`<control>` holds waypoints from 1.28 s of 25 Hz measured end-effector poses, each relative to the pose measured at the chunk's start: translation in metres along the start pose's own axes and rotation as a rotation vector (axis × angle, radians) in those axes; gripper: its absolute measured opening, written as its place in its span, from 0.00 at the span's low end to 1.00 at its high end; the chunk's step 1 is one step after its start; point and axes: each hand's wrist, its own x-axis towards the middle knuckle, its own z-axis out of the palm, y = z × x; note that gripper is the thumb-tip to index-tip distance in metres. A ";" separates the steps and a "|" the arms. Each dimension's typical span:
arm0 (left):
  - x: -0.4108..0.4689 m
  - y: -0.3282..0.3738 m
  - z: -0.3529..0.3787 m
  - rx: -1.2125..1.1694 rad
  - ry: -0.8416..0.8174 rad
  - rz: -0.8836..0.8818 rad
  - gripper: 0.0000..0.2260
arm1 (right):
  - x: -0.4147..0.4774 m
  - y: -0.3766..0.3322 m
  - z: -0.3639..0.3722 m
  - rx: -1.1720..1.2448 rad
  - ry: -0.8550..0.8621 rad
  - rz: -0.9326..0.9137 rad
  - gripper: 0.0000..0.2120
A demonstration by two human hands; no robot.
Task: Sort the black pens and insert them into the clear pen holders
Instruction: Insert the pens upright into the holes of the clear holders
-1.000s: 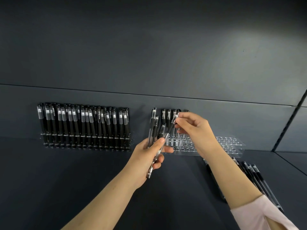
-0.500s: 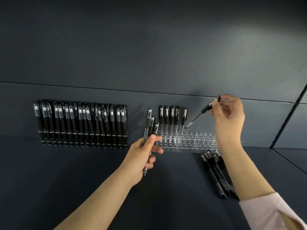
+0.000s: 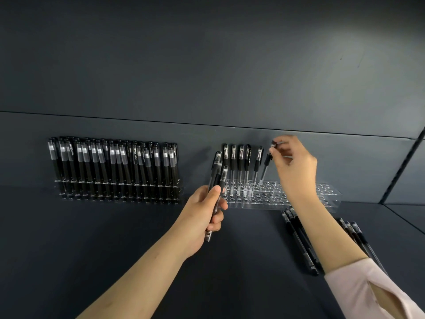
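One black pen point(image 3: 266, 168) is in the right hand point(image 3: 293, 164), whose fingers point(image 3: 274, 150) are pinched together on its cap end. The pen leans a little, and its tip is at a hole of the half-empty clear holder point(image 3: 299, 199), just beside the five pens point(image 3: 240, 164) that already stand in the left end of this holder. I judge the pen to be light, stiff and smooth, so it can slip or swing if it is held loosely; a grip high on the cap leaves the tip free to find the hole, but a hold nearer the rubber grip would steer it more exactly. The left hand point(image 3: 204, 212) is closed around a small bundle of pens point(image 3: 217, 180), just left of the holder. More loose pens point(image 3: 301, 240) lie flat in front of the holder, partly hidden under the right forearm. Well to the left of the holder, a second holder point(image 3: 115, 192) stands full of pens. Everything rests on a dark matt bench point(image 3: 92, 238), which meets a dark panelled wall point(image 3: 207, 65) right behind the holder. No other things of the room are visible.
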 end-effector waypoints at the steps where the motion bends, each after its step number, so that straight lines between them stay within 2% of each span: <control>1: 0.000 -0.001 0.000 0.015 0.010 0.014 0.13 | -0.001 0.002 0.004 -0.046 -0.034 -0.037 0.08; 5: 0.002 0.000 -0.001 0.005 0.057 0.060 0.09 | -0.001 0.009 0.010 -0.141 -0.094 -0.075 0.12; 10: -0.001 0.002 -0.003 0.013 0.043 0.076 0.10 | -0.003 0.015 0.007 -0.174 -0.135 -0.014 0.13; 13: -0.003 0.004 -0.004 0.091 0.019 0.068 0.11 | -0.007 0.006 0.005 -0.067 -0.125 -0.036 0.14; 15: -0.002 0.003 -0.002 0.107 0.014 0.070 0.10 | -0.011 -0.005 0.005 0.010 -0.171 -0.002 0.11; 18: -0.004 0.000 0.004 0.109 -0.028 0.075 0.09 | -0.017 -0.023 0.007 0.276 -0.433 0.184 0.06; 20: -0.006 -0.001 0.006 0.116 -0.061 0.086 0.09 | -0.022 -0.029 0.010 0.439 -0.536 0.307 0.05; 26: -0.004 -0.004 0.003 0.129 -0.079 0.124 0.10 | -0.013 -0.026 0.004 0.707 -0.423 0.521 0.05; 29: -0.004 -0.008 0.003 0.151 -0.079 0.122 0.09 | -0.012 -0.023 0.002 0.668 -0.459 0.547 0.09; 32: -0.003 -0.009 0.004 0.161 -0.086 0.113 0.09 | -0.018 -0.026 0.008 0.638 -0.509 0.527 0.07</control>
